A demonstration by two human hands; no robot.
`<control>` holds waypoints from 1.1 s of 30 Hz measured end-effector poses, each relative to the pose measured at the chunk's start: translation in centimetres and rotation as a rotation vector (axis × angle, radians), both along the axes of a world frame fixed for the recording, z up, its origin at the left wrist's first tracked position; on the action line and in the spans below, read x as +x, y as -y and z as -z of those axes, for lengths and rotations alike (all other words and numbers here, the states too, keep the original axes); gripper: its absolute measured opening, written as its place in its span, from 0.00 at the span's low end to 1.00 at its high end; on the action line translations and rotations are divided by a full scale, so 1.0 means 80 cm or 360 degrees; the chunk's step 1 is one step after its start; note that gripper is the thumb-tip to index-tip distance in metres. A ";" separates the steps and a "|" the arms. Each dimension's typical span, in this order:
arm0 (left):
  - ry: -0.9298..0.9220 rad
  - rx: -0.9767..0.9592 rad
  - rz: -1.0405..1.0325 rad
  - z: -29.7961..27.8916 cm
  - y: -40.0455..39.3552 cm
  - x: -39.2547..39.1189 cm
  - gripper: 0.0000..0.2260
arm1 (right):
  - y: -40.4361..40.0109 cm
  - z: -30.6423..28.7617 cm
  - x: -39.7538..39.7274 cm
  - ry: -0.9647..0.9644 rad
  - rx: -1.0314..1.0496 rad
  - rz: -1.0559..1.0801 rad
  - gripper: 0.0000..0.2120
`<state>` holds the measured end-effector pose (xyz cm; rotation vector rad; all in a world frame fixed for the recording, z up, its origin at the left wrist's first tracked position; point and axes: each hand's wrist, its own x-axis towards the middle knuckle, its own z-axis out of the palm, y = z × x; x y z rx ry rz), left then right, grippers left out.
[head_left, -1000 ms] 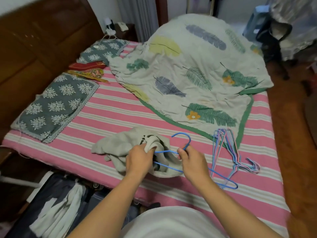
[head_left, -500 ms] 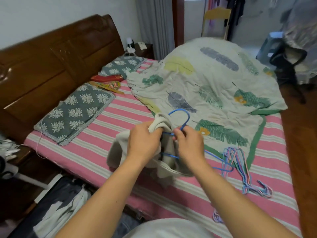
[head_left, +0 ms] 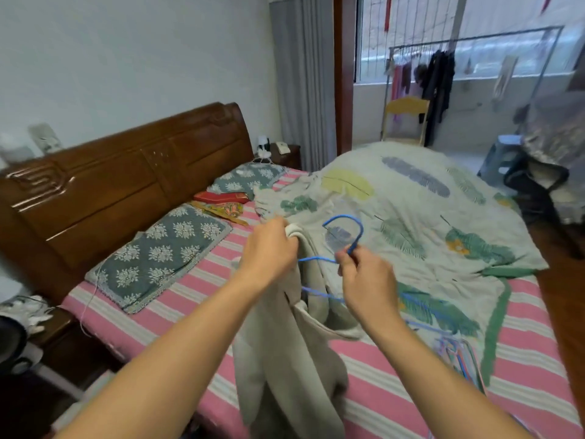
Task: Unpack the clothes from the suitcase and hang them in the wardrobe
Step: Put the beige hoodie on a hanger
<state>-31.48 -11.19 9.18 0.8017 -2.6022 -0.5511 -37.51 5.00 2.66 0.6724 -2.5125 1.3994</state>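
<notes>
Now, head view, hands: my left hand (head_left: 269, 248) grips a bunched fold of the grey garment (head_left: 285, 359), fingers curled round the cloth; my right hand (head_left: 367, 280) pinches the blue hanger (head_left: 343, 236) at the neck just under its hook.
Garment: lifted clear above the bed (head_left: 164, 312), hanging down from my left fist, its long axis near vertical.
Hanger: hook up and curving away from me, one arm running left toward my left hand, the other sloping down to the right.
Key relation: the hanger's left arm touches or enters the cloth right beside my left fingers; I cannot tell whether it is inside the neck opening.
Nearer hand: the left, for seating the cloth on that arm.
Spare hangers (head_left: 459, 359): on the bed, low right, apart from both hands.
Wardrobe: not in view.
</notes>
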 end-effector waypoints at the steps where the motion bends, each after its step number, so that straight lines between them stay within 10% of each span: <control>1: -0.0081 0.0087 -0.0008 0.004 -0.015 0.001 0.07 | 0.004 0.016 0.002 0.0156 0.0116 -0.0034 0.10; 8: -0.0257 0.0573 0.0541 0.055 -0.075 0.052 0.23 | -0.036 0.042 -0.018 0.0580 -0.0677 0.0005 0.12; 13: -0.0581 -0.0077 -0.0250 0.102 0.005 0.119 0.26 | -0.080 0.051 -0.035 0.0742 -0.1132 0.0026 0.17; 16: -0.0238 0.0608 -0.0120 0.124 0.048 0.111 0.16 | -0.085 0.038 -0.039 0.0709 -0.1114 -0.0043 0.16; 24: -0.0296 0.0700 0.0361 0.075 0.039 0.097 0.13 | -0.082 0.017 -0.039 0.0543 -0.1060 -0.0092 0.14; 30: -0.0646 0.0094 0.0055 0.010 0.075 0.101 0.13 | -0.095 0.037 -0.030 0.0528 -0.1119 -0.0074 0.12; 33: -0.0019 -0.0273 0.0082 -0.056 0.086 0.092 0.24 | -0.088 0.045 -0.014 0.0578 -0.1156 -0.0114 0.11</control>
